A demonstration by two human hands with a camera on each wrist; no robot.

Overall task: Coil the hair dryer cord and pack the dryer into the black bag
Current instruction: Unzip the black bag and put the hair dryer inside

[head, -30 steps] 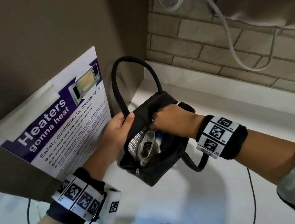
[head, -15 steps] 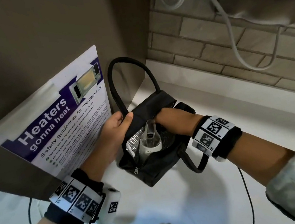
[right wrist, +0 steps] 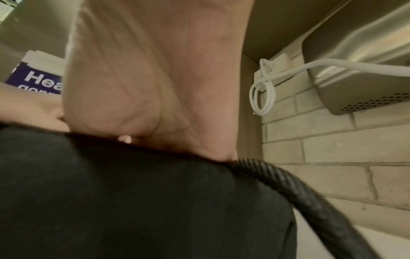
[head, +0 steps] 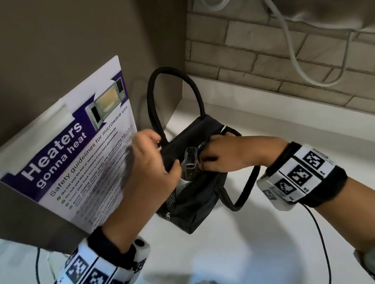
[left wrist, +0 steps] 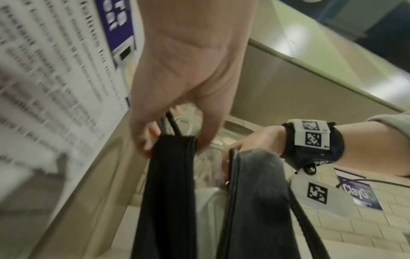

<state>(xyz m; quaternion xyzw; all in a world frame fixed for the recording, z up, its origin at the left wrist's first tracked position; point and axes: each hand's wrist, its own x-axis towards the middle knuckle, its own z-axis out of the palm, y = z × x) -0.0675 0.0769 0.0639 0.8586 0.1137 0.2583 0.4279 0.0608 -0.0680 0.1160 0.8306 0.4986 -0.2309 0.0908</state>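
At the left of the head view, a white and purple microwave-safety poster (head: 71,159) leans against the brown wall. Just right of it my left hand (head: 147,169) pinches the near rim of the soft black fabric bag (head: 195,201), thumb on one side of the cloth and fingers on the other; the left wrist view shows the same pinch (left wrist: 177,98) at the base of one looped black carry handle (head: 173,89).

At frame centre the bag stands on the white countertop (head: 286,235), and the pale grey plastic hair dryer (head: 190,162) sits upright in its mouth, its clear end poking above the rim. I cannot see the cord, so I can't say how it is coiled.

Right of centre my right hand (head: 228,156) curls over the far rim, fingers hooked inside and gripping the cloth; the right wrist view shows only palm (right wrist: 155,78) against black fabric.

I judge the bag limp and prone to folding shut, so both rims need holding apart. The dryer looks rigid, smooth and fairly light; I would press on its body, not the clear tip, which may snap or slip.

At the upper right a white cable (head: 287,44) hangs across the grey brick wall (head: 254,64).
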